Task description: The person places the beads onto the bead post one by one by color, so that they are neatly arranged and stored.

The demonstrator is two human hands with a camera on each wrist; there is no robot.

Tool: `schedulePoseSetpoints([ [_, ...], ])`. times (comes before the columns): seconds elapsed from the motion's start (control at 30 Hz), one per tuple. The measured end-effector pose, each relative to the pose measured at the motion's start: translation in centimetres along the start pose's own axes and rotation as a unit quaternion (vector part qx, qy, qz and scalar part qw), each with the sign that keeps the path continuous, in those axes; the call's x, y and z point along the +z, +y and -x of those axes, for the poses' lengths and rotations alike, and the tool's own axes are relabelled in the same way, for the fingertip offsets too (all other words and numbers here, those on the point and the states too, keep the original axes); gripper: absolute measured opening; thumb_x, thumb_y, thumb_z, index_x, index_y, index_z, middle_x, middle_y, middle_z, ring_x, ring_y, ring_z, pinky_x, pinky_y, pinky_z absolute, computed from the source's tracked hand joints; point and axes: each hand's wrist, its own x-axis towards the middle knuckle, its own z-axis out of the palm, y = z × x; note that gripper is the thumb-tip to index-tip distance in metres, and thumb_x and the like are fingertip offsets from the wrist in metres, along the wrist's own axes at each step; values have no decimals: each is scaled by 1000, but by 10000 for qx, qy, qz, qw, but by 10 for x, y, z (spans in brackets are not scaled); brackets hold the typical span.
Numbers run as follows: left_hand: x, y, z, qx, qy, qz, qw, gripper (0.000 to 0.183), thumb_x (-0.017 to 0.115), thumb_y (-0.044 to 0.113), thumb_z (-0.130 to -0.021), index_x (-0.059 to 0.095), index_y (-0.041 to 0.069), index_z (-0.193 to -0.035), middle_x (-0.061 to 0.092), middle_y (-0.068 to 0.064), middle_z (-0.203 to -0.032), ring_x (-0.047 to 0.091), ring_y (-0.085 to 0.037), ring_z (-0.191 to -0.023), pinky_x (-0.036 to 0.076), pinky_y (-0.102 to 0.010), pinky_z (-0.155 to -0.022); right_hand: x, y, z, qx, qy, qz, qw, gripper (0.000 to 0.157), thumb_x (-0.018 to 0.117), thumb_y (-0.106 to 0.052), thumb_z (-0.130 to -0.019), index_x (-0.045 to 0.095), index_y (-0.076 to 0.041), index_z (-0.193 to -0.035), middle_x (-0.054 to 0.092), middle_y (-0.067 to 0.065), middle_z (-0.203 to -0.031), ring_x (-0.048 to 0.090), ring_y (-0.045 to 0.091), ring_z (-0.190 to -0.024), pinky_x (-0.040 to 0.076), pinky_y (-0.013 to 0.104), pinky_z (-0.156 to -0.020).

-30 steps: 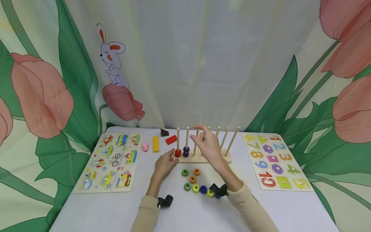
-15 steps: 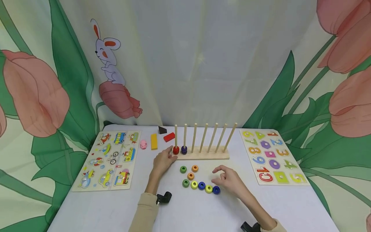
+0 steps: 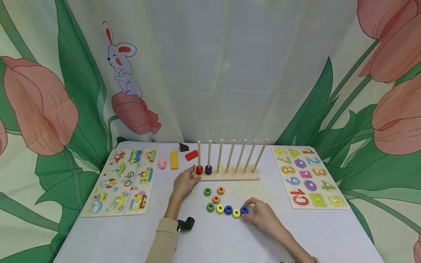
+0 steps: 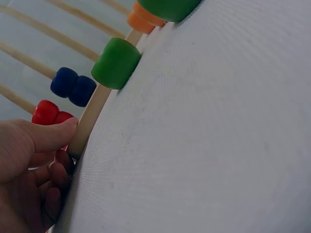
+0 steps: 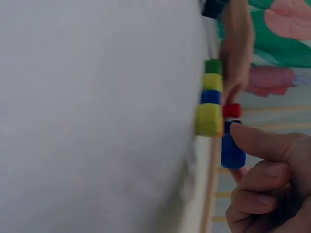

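Observation:
My left hand [image 3: 184, 181] grips the left end of the wooden peg rack [image 3: 230, 176]; in the left wrist view its thumb [image 4: 56, 135] presses the base's edge. Red beads [image 3: 199, 170] sit on the rack's first peg and dark blue beads [image 3: 208, 170] on the second. At the right end of the loose beads, my right hand [image 3: 264, 218] pinches a blue bead [image 3: 244, 210] between thumb and finger. The right wrist view shows that blue bead [image 5: 233, 151] slightly off the cloth, beside a yellow bead [image 5: 208, 120].
Loose green [image 3: 210, 207], orange [image 3: 220, 190], yellow [image 3: 236, 213] and blue [image 3: 228, 210] beads lie before the rack. A vehicle puzzle board [image 3: 123, 180] lies left, a number board [image 3: 309, 179] right. A pink pig [image 3: 162, 163] and yellow [image 3: 174, 160], red [image 3: 191, 155] and black [image 3: 184, 147] blocks lie behind.
My right hand has come down from above the rack to the loose beads and taken hold of the rightmost blue one. My left hand has stayed at the rack's end.

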Motion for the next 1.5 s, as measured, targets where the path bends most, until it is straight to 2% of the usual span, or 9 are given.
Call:
schedulePoseSetpoints([
  [0.17,0,-2,0,-112,23,-23,9999,62,72,31,-84,51,8,-137,49,1,-61,43,-16,-51,30,-30,-50,-18,-39,-24,-97,466,-386,9981,32,79,-20,-78,63,-14,-105,40,-4,-50,33,9,-42,24,22,-40],
  [0.27,0,-1,1,-121,-24,-30,9999,62,72,31,-84,51,9,-138,49,1,-61,42,-16,-51,30,-30,-50,-34,-71,-40,-474,804,-630,9936,34,77,-25,-80,63,-16,-109,41,-3,-51,35,11,-43,24,23,-40],
  [0.5,0,1,2,-9,15,-36,10000,62,72,32,-84,51,8,-137,48,1,-60,42,-16,-51,30,-30,-50,-66,-133,-78,-1697,1614,-1120,9657,36,73,-28,-85,62,-13,-116,41,1,-51,34,16,-41,24,27,-39],
  [0.57,0,1,3,-62,8,-25,10000,62,73,32,-84,51,8,-137,49,0,-60,42,-16,-51,30,-30,-50,-70,-143,-88,-1743,1717,-1101,9633,36,72,-29,-86,61,-13,-117,41,2,-51,34,17,-40,24,28,-39],
  [0.67,1,0,4,-117,-43,-17,9999,62,72,32,-84,51,9,-138,49,0,-61,42,-16,-52,30,-30,-50,-72,-152,-101,-1570,1677,-918,9689,36,70,-30,-87,61,-13,-118,43,2,-51,35,17,-40,24,27,-38],
  [0.87,1,1,1,-61,-98,-6,9999,63,72,34,-85,50,9,-139,50,0,-62,43,-16,-53,31,-30,-52,-66,-151,-113,-1373,1619,-417,9763,37,71,-29,-86,61,-10,-117,46,1,-50,37,15,-40,26,26,-38],
  [1.0,-1,2,1,-150,-68,-2,9999,63,72,33,-84,50,10,-139,49,0,-63,43,-17,-53,31,-30,-52,-58,-143,-109,-1633,1853,-558,9674,40,71,-27,-87,60,-12,-122,44,0,-48,35,15,-38,24,27,-36],
  [1.13,-3,3,1,-152,-59,35,9999,63,72,32,-85,49,9,-139,49,0,-62,42,-17,-52,31,-29,-51,-46,-128,-92,-1793,2030,-780,9595,36,71,-26,-86,62,-13,-118,42,-1,-48,34,15,-38,23,27,-37],
  [1.5,0,1,0,-93,-77,2,9999,63,72,33,-85,49,9,-139,49,0,-61,43,-17,-52,31,-30,-50,7,-65,-44,-830,1067,-683,9885,28,76,-21,-81,67,-13,-107,41,-5,-49,33,7,-40,24,22,-39],
])
